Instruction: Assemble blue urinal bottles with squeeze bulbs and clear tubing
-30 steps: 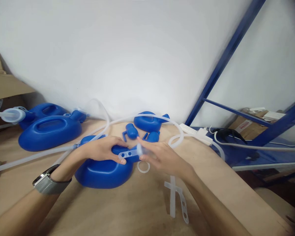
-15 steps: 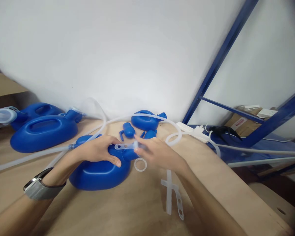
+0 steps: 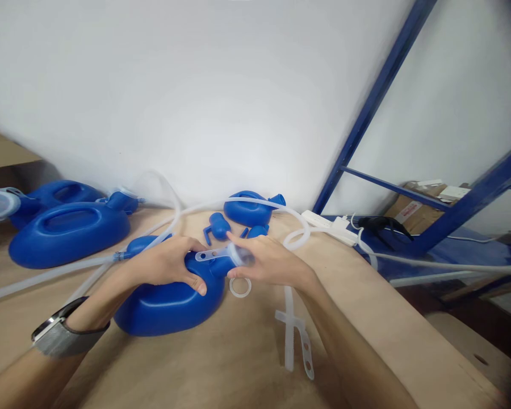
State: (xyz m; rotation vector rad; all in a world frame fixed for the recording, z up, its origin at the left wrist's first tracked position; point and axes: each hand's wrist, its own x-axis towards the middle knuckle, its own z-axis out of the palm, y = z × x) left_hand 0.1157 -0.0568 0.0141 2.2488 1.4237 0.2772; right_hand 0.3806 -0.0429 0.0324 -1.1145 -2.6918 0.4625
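My left hand (image 3: 166,263) is wrapped over the top of a blue plastic container (image 3: 170,301) lying on the wooden table (image 3: 221,358), fingers curled round its neck end. My right hand (image 3: 268,261) is closed on a clear plastic cap (image 3: 238,255) at the container's blue spout, with a clear holed strap (image 3: 210,254) sticking out to the left. A clear ring (image 3: 240,287) lies on the table just under my right hand. A watch sits on my left wrist (image 3: 57,335).
Two more blue containers (image 3: 68,227) lie at the left, smaller blue parts (image 3: 249,210) at the back by the wall. Clear tubing (image 3: 298,233) loops across the table. A clear toothed strap (image 3: 296,335) lies near my right forearm. A blue rack (image 3: 451,216) with a power strip (image 3: 332,222) stands at the right.
The cap and strap have turned and shifted slightly left at the spout under my right hand. My left hand stays on the container. The view has drifted a little.
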